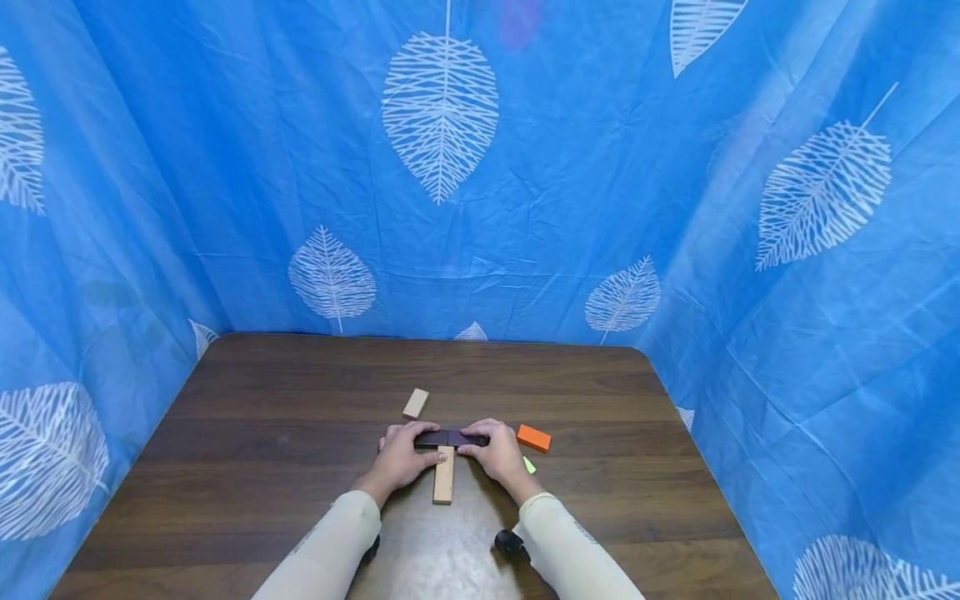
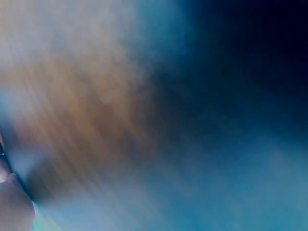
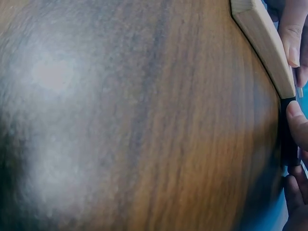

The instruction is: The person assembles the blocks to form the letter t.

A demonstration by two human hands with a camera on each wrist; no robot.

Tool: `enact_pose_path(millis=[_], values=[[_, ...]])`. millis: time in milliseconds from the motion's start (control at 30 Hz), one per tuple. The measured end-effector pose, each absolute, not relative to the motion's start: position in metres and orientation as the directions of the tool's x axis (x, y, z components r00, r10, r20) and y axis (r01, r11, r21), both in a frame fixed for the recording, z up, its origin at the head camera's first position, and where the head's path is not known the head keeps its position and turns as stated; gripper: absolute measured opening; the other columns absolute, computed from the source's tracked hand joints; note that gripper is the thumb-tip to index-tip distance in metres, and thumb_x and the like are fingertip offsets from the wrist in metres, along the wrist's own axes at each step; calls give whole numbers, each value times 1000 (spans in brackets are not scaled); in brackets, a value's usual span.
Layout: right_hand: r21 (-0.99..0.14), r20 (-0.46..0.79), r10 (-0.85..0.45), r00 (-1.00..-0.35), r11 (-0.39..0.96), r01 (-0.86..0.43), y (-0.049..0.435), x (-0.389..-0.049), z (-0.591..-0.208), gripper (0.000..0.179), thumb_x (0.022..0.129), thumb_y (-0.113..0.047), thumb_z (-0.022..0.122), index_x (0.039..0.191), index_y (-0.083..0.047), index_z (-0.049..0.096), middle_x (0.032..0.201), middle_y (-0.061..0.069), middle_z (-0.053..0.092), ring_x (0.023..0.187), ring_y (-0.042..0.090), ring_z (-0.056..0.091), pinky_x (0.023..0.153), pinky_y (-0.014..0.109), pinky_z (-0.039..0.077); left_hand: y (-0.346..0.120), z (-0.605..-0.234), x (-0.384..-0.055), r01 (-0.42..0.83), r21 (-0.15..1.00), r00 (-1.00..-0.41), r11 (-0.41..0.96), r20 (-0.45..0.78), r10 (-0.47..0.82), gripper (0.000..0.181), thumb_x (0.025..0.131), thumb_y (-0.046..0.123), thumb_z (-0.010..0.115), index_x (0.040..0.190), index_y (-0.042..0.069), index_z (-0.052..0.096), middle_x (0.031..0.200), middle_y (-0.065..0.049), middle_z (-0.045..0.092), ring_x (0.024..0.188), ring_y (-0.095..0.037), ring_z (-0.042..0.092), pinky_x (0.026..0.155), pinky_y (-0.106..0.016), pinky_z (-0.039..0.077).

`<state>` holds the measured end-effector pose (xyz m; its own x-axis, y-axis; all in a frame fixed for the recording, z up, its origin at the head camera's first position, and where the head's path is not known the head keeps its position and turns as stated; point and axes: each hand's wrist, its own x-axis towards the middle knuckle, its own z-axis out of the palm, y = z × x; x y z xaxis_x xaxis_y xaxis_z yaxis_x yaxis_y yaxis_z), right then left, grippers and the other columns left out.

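Note:
Two dark brown blocks lie end to end, one on the left (image 1: 431, 438) and one on the right (image 1: 465, 439). From their middle a light wooden block (image 1: 443, 482) runs toward me, its far end against them. My left hand (image 1: 400, 460) grips the left dark block between fingers and thumb, the thumb tip at the wooden block's edge. With fingers behind and thumb in front, my right hand (image 1: 502, 454) holds the right dark block. In the right wrist view, the wooden block (image 3: 266, 48) meets a dark block (image 3: 288, 134) beside my right thumb. The left wrist view is mostly blurred.
A pale wooden block (image 1: 416, 403) lies beyond my left hand. To the right of my right hand are an orange block (image 1: 534, 437) and a small yellow-green piece (image 1: 529, 465). Blue leaf-print curtains (image 1: 525, 208) surround the brown table (image 1: 285, 417).

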<state>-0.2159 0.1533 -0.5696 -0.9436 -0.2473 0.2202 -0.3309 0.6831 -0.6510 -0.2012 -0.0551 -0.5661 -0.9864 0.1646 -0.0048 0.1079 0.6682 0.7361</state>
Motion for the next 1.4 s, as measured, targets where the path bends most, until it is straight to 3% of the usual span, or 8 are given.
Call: enact_pose_path(millis=[133,333,1133,1400], values=[[-650,193,-260,-946,688,-322,153,-213,-568,33,82,-27,86,108,-8,80,107,3,72,106,27,63,97,47,43,-55,-565,-201,107,732,-986,673,-8,165,48,82,35,85,124,17,70,133,-6,63,118,-34,46,94,-56,31],[-665,127,-239,-962,699,-262,152,-207,-564,58,74,-48,88,116,-9,77,114,2,70,116,30,57,101,50,40,-54,-565,-201,108,722,-987,683,-6,161,47,82,34,85,124,18,70,133,-6,63,119,-34,46,94,-55,32],[-660,159,-236,-959,696,-281,151,-209,-571,57,72,-42,91,117,-10,77,115,1,73,115,28,61,101,48,43,-54,-563,-201,135,707,-985,694,17,174,48,81,35,85,123,17,71,132,-7,62,118,-36,47,94,-56,32],[-667,152,-241,-959,690,-279,151,-209,-571,58,72,-42,91,118,-9,77,116,2,73,116,30,60,101,49,42,-54,-563,-199,164,698,-983,697,54,178,47,83,36,84,124,17,71,131,-8,55,114,-35,49,92,-55,34]])
